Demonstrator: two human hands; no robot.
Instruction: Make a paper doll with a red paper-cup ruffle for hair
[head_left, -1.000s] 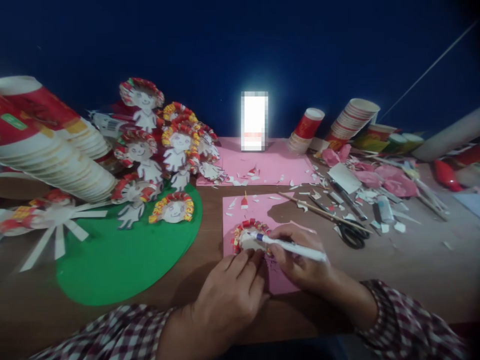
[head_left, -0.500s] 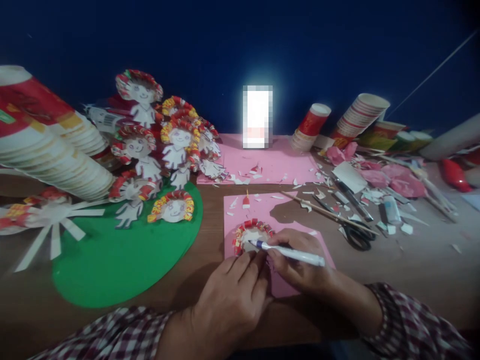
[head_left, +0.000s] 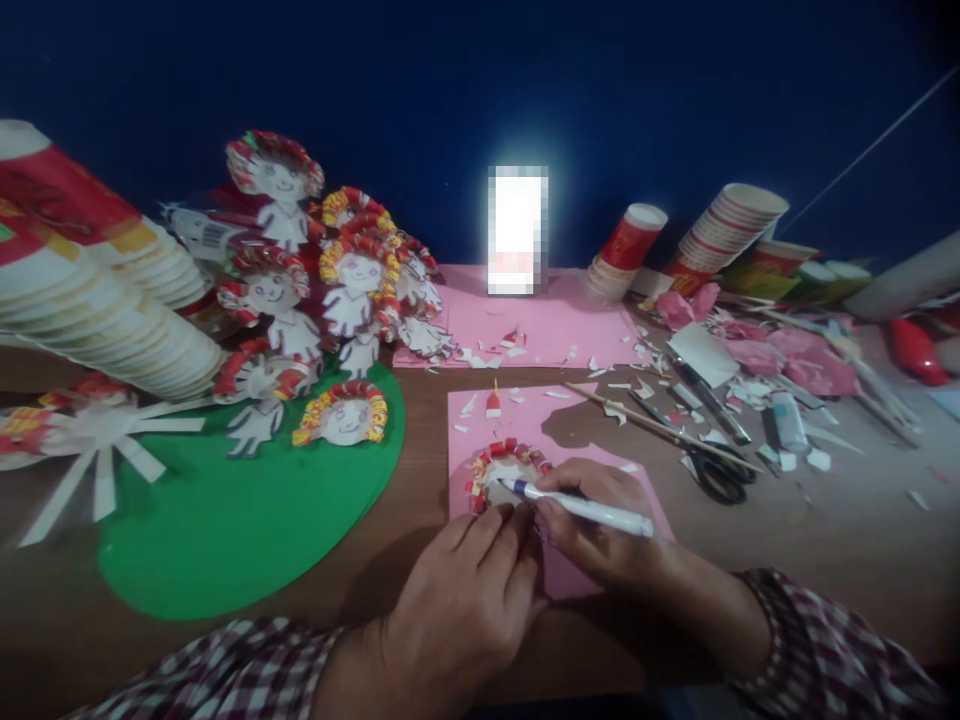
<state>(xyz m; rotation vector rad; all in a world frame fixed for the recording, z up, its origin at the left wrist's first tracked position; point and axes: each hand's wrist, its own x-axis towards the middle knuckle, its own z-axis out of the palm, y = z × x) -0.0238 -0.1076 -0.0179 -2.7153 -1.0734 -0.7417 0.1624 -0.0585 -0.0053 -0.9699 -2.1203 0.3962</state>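
Note:
My right hand (head_left: pixel 604 515) is closed round a white marker (head_left: pixel 596 511) with a purple collar. The marker's tip points at the pale face of a paper doll (head_left: pixel 489 482), whose head has a curled red and yellow paper rim. My left hand (head_left: pixel 469 580) has its fingers bent together over the doll's lower edge, holding it on a pink sheet (head_left: pixel 465 400). That hand covers the lower part of the doll. Whether the tip touches the face is hard to tell.
Several finished paper dolls (head_left: pixel 358 275) stand beyond a green sheet (head_left: pixel 240 530) at the left, near stacked paper cups (head_left: pixel 112 300). Black scissors (head_left: pixel 720 475), a wooden stick (head_left: pixel 667 430) and paper scraps lie at the right. A bright, pixelated upright rectangle (head_left: pixel 516 230) stands at the back.
The marker and both hands keep nearly the same position over the doll. The view has shifted very slightly; no thing has visibly been picked up or put down.

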